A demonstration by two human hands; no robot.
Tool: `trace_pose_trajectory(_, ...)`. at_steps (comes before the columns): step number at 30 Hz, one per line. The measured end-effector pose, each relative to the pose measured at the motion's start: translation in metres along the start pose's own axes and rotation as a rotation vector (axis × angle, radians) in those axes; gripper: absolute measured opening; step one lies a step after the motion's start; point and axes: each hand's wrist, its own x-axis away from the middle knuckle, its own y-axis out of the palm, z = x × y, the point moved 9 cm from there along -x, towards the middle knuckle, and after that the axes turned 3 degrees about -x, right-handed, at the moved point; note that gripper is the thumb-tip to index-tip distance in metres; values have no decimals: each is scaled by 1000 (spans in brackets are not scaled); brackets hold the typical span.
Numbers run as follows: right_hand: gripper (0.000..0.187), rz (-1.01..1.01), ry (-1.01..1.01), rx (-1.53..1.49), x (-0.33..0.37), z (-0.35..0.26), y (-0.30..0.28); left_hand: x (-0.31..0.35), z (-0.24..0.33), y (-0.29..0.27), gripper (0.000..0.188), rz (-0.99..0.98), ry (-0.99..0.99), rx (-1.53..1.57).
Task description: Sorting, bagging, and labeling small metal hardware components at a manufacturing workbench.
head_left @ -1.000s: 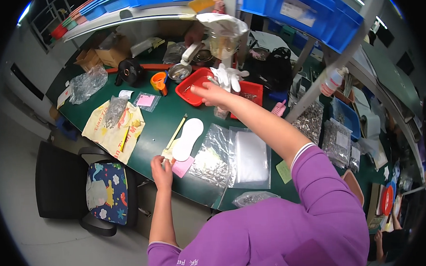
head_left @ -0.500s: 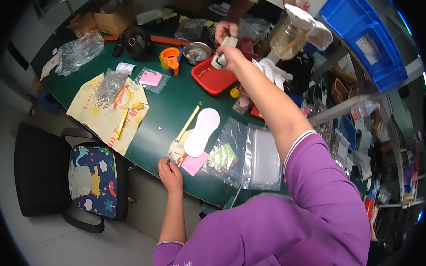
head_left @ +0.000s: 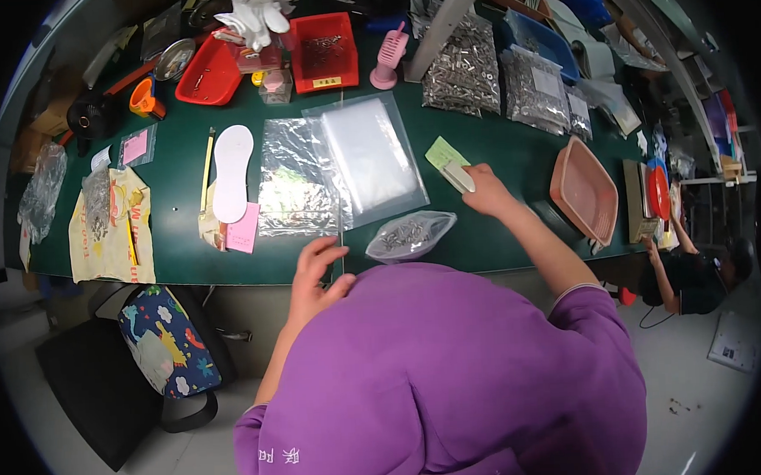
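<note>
My right hand (head_left: 485, 190) is closed around a pale stapler (head_left: 458, 177). The stapler's front lies over a green paper slip (head_left: 441, 153) on the table. My left hand (head_left: 316, 274) is at the table's front edge, its fingers apart and nothing seen in them. Between the hands sits an opened clear bag (head_left: 410, 234) with small metal parts inside. Behind it lie a stack of clear plastic bags (head_left: 373, 157) and a crinkled clear bag (head_left: 298, 199). Left of these are a white insole-shaped piece (head_left: 232, 172) and a pink slip (head_left: 243, 229).
Red trays (head_left: 325, 49) and large bags of metal parts (head_left: 461, 68) line the back. A pinkish basket (head_left: 584, 193) stands at the right. An orange tape dispenser (head_left: 145, 99) is at far left; a black chair (head_left: 106, 381) stands below. Another person (head_left: 687, 266) is at far right.
My view and body have swung right. My right hand brought the stapler from beside another person's hand at the back down to the green slip. My left hand's fingers have spread.
</note>
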Motion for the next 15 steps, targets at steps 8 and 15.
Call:
trace_pose_trajectory(8,47,538,-54,-59,72,-19,-47,-16,1,57,32,-113,-115,-34)
trace_pose_trajectory(15,20,27,-828,-179,101,-197,-47,-10,-24,63,16,66,-287,21)
